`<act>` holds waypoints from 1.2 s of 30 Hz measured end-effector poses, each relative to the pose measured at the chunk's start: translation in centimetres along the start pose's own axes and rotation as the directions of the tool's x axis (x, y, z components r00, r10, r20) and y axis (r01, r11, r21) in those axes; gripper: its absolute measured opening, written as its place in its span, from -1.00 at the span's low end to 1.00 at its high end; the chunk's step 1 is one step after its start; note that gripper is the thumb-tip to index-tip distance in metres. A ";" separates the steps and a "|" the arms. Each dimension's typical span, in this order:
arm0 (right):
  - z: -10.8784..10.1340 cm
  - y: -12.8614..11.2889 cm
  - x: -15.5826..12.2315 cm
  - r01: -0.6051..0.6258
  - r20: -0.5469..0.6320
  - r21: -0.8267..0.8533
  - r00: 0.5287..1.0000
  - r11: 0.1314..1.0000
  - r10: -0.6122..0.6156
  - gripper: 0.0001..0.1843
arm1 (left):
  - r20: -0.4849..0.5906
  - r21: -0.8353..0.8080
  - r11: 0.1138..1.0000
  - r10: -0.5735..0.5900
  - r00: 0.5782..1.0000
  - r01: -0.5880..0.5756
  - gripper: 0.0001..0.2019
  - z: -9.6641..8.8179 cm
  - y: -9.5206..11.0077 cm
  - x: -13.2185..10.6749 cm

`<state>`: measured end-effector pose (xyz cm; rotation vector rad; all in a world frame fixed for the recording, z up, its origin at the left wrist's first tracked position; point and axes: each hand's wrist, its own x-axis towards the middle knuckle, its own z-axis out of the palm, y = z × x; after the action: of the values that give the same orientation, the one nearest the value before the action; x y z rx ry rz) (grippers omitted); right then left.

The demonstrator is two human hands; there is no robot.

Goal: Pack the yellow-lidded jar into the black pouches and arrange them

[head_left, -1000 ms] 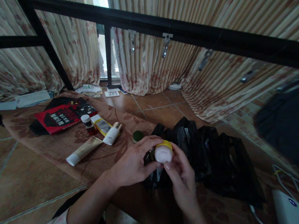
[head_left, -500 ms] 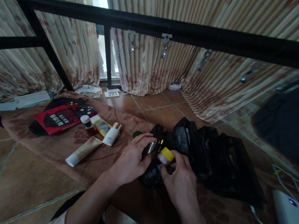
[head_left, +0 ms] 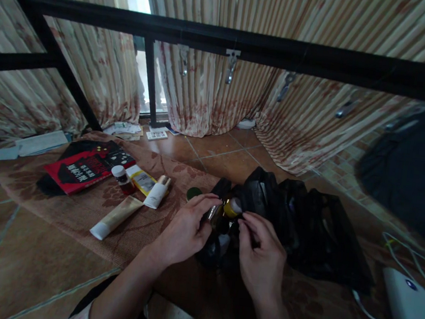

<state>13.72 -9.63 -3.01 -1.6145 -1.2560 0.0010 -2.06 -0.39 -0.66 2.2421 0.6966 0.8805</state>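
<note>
A black bag (head_left: pixel 265 199) lies on the brown patterned cloth, its near left part between my two hands. My left hand (head_left: pixel 185 230) curls around the left edge of this part, beside a shiny silvery object (head_left: pixel 212 212). A small jar with a yellow lid (head_left: pixel 232 209) sits among the dark folds, yellow side down. My right hand (head_left: pixel 263 252) is just right of the jar, thumb and forefinger drawn together at the bag. What the fingertips pinch is hidden. A dark green round lid (head_left: pixel 194 193) shows behind my left hand.
Left on the cloth (head_left: pixel 180 171) are a beige tube (head_left: pixel 117 218), a white-and-gold tube (head_left: pixel 157 192), a yellow packet (head_left: pixel 143 181), a white-capped bottle (head_left: pixel 123 179) and a red-and-black book (head_left: pixel 81 169). A white device (head_left: pixel 409 305) with cables lies right. A black metal bar (head_left: pixel 263 47) crosses ahead.
The yellow-lidded jar has left my right hand's grasp and turned over, now farther in among the bag's folds. My right hand has drawn slightly right; my left stays nearly in place.
</note>
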 end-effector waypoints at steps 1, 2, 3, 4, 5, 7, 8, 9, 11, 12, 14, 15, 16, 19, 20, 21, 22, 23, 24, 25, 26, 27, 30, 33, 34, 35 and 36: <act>-0.2 -0.1 0.0 0.019 -0.036 0.011 0.999 1.000 -0.018 -0.81 | 0.004 -0.004 1.000 -0.002 1.000 0.002 -0.45 -0.1 0.1 0.0; -0.3 -0.1 0.1 0.031 -0.075 0.018 0.997 0.999 -0.030 -0.82 | 0.011 -0.007 1.000 -0.004 1.000 0.004 -0.48 -0.2 0.2 -0.1; -0.5 -0.2 0.1 0.038 -0.111 0.025 0.993 0.999 -0.035 -0.83 | 0.023 -0.007 1.000 -0.003 1.000 0.004 -0.51 -0.4 0.4 -0.1; -0.6 -0.3 0.1 0.037 -0.144 0.031 0.989 0.999 -0.032 -0.83 | 0.046 -0.007 1.000 0.003 0.999 -0.003 -0.54 -0.7 0.7 -0.2; -0.7 -0.3 0.2 0.032 -0.171 0.037 0.985 0.999 -0.025 -0.84 | 0.084 -0.007 1.000 0.017 0.996 -0.016 -0.56 -0.9 1.0 -0.2; -0.9 -0.4 0.2 0.016 -0.202 0.046 0.979 0.999 -0.007 -0.84 | 0.199 -0.017 0.998 0.064 0.978 -0.062 -0.56 -1.4 1.6 -0.3; -0.9 -0.4 0.2 0.009 -0.209 0.048 0.978 0.999 0.001 -0.84 | 0.265 -0.025 0.996 0.090 0.960 -0.086 -0.52 -1.6 1.9 -0.4; -1.0 -0.5 0.2 0.003 -0.211 0.049 0.978 0.999 0.007 -0.83 | 0.325 -0.029 0.994 0.108 0.940 -0.105 -0.48 -1.8 2.1 -0.4; -1.2 -0.6 0.2 -0.002 -0.213 0.049 0.977 0.999 0.012 -0.84 | 0.414 -0.008 0.992 0.121 0.902 -0.129 -0.40 -1.8 2.4 -0.4; -1.3 -0.6 0.2 -0.002 -0.211 0.049 0.977 0.999 0.012 -0.84 | 0.441 0.017 0.990 0.116 0.890 -0.137 -0.39 -1.7 2.4 -0.4; -1.6 -0.6 0.0 -0.003 -0.204 0.053 0.979 0.999 0.014 -0.83 | 0.477 0.074 0.986 0.094 0.874 -0.147 -0.47 -1.4 2.4 -0.4; -1.8 -0.6 0.0 -0.006 -0.199 0.054 0.980 0.999 0.017 -0.83 | 0.488 0.100 0.984 0.081 0.869 -0.148 -0.55 -1.3 2.4 -0.4; -2.0 -0.6 -0.1 -0.011 -0.192 0.056 0.981 0.998 0.021 -0.83 | 0.497 0.122 0.982 0.068 0.865 -0.147 -0.64 -1.1 2.4 -0.4; -2.6 -0.6 -0.3 -0.015 -0.138 0.054 0.990 0.998 0.022 -0.82 | 0.494 0.152 0.977 0.053 0.868 -0.147 -0.83 -1.0 2.2 -0.4; -2.7 -0.7 -0.4 -0.012 -0.112 0.051 0.994 0.999 0.018 -0.82 | 0.472 0.154 0.978 0.053 0.880 -0.142 -0.86 -1.0 2.0 -0.3; -2.9 -0.7 -0.4 -0.010 -0.084 0.049 0.996 0.999 0.014 -0.82 | 0.435 0.157 0.979 0.050 0.899 -0.130 -0.88 -1.1 1.9 -0.3; -3.0 -0.7 -0.5 -0.007 -0.056 0.050 0.998 0.999 0.010 -0.81 | 0.385 0.162 0.981 0.039 0.922 -0.109 -0.89 -1.1 1.7 -0.3; -3.0 -0.8 -0.6 -0.008 -0.028 0.056 1.000 0.998 0.009 -0.81 | 0.329 0.169 0.982 0.022 0.944 -0.081 -0.91 -1.1 1.5 -0.2; -3.0 -0.8 -0.7 -0.013 0.006 0.067 1.000 0.998 0.013 -0.80 | 0.277 0.173 0.984 0.001 0.961 -0.051 -0.94 -1.2 1.4 -0.2; -2.9 -0.9 -0.8 -0.021 0.046 0.079 0.999 0.997 0.017 -0.79 | 0.234 0.175 0.984 -0.019 0.972 -0.023 -0.96 -1.1 1.3 -0.2; -2.8 -0.9 -0.9 -0.033 0.089 0.092 0.996 0.995 0.025 -0.76 | 0.208 0.174 0.985 -0.034 0.977 -0.003 -0.97 -1.1 1.2 -0.1; -2.7 -0.9 -0.9 -0.050 0.135 0.100 0.990 0.994 0.036 -0.72 | 0.202 0.170 0.985 -0.043 0.978 0.008 -0.96 -1.0 1.2 -0.1; -2.5 -0.9 -1.1 -0.078 0.260 0.082 0.964 0.994 0.054 -0.58 | 0.240 0.164 0.986 -0.051 0.969 0.012 -0.92 -0.6 1.2 -0.1; -2.5 -0.9 -1.1 -0.079 0.343 0.067 0.938 0.995 0.051 -0.49 | 0.274 0.136 0.991 -0.035 0.961 -0.002 -0.77 -0.3 1.4 -0.1; -2.6 -0.8 -1.1 -0.084 0.360 0.069 0.931 0.994 0.054 -0.48 | 0.275 0.120 0.993 -0.023 0.961 -0.011 -0.71 -0.2 1.5 -0.1; -2.6 -0.8 -1.1 -0.093 0.373 0.076 0.926 0.993 0.058 -0.48 | 0.273 0.103 0.994 -0.008 0.962 -0.021 -0.66 -0.1 1.5 -0.1; -2.7 -0.8 -1.1 -0.103 0.387 0.087 0.920 0.991 0.061 -0.48 | 0.269 0.088 0.996 0.007 0.963 -0.031 -0.62 0.0 1.6 -0.1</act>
<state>14.11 -12.41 -1.80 -1.6212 -1.4545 0.4506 -1.70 -1.48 0.42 2.3940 0.5998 0.5469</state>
